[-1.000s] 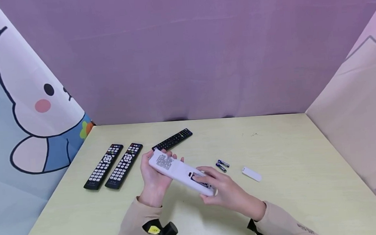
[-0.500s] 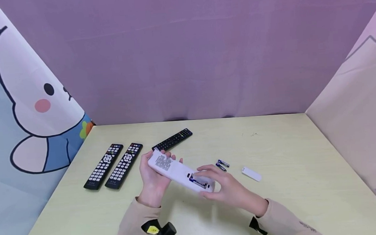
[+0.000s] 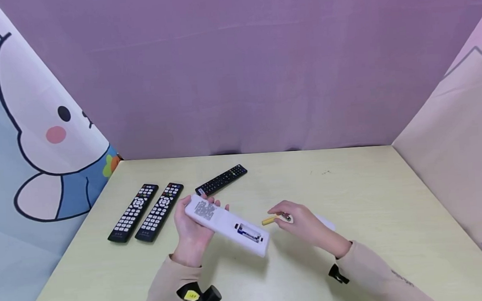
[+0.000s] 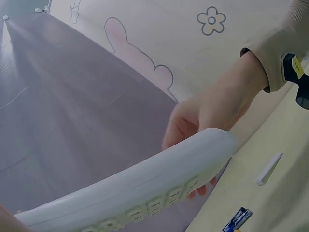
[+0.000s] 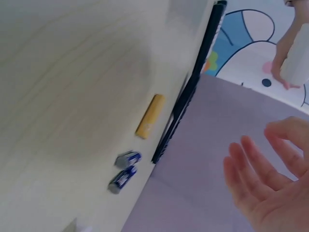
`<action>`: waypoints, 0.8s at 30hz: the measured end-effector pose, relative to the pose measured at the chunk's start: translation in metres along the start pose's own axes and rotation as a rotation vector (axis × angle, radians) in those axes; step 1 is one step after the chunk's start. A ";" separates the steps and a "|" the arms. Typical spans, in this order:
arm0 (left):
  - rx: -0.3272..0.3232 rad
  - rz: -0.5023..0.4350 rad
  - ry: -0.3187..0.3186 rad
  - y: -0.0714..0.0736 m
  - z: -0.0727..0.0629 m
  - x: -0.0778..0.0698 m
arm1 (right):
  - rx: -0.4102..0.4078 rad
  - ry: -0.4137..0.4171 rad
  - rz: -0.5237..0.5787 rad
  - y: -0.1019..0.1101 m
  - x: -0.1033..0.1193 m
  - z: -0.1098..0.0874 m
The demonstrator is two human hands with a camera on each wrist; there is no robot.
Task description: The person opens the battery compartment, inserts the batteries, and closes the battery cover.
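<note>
Above the pale table (image 3: 380, 257), one white remote (image 3: 225, 221) sits back-up in the left hand (image 3: 193, 232), which grips its far end; battery bay (image 3: 249, 233) uncovered, long axis slanting toward near right. Three black remotes (image 3: 159, 213) beyond and left. Right hand (image 3: 303, 225) apart, fingers loosely bent, holding nothing I can see. One white cover (image 4: 269, 169). One yellow battery (image 5: 150, 116) on the table, just left of that nearer hand, axis roughly crosswise. Two blue batteries (image 5: 122, 180) near it.

Beige sleeves (image 3: 378, 271), black wrist straps (image 3: 339, 274)
</note>
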State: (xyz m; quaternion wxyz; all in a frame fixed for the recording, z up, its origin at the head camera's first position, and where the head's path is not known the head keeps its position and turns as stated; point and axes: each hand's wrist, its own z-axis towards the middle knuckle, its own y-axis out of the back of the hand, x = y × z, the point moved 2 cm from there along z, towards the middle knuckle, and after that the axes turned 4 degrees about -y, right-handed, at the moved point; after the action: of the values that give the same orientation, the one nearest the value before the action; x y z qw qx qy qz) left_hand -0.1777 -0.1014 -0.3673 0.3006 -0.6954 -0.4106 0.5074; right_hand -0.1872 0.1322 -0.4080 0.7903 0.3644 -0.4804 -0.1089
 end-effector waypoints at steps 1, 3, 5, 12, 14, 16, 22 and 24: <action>0.002 0.002 0.001 0.000 0.000 0.000 | 0.009 -0.023 -0.014 0.000 -0.004 0.001; 0.007 0.003 0.003 0.001 0.000 -0.001 | 0.026 -0.066 -0.043 -0.001 -0.011 0.002; 0.008 0.002 0.006 0.002 0.000 -0.002 | 0.043 -0.097 -0.079 -0.001 -0.017 0.003; 0.009 -0.003 0.006 0.005 0.001 -0.003 | 0.091 -0.195 -0.190 -0.006 -0.037 0.007; 0.013 -0.004 0.004 0.005 0.001 -0.003 | 0.092 -0.204 -0.221 -0.007 -0.041 0.008; 0.015 -0.003 0.002 0.005 0.002 -0.003 | 0.090 -0.207 -0.243 -0.008 -0.045 0.008; 0.007 -0.002 0.006 0.007 0.002 -0.003 | 0.087 -0.214 -0.302 -0.012 -0.052 0.010; 0.005 -0.004 0.008 0.007 0.002 -0.003 | 0.087 -0.221 -0.318 -0.013 -0.053 0.011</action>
State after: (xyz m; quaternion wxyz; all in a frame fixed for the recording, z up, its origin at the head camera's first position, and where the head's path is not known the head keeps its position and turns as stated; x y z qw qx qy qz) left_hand -0.1782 -0.1078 -0.3725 0.3050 -0.6959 -0.4095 0.5049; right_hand -0.2214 0.1452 -0.4501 0.6893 0.4551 -0.5048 -0.2508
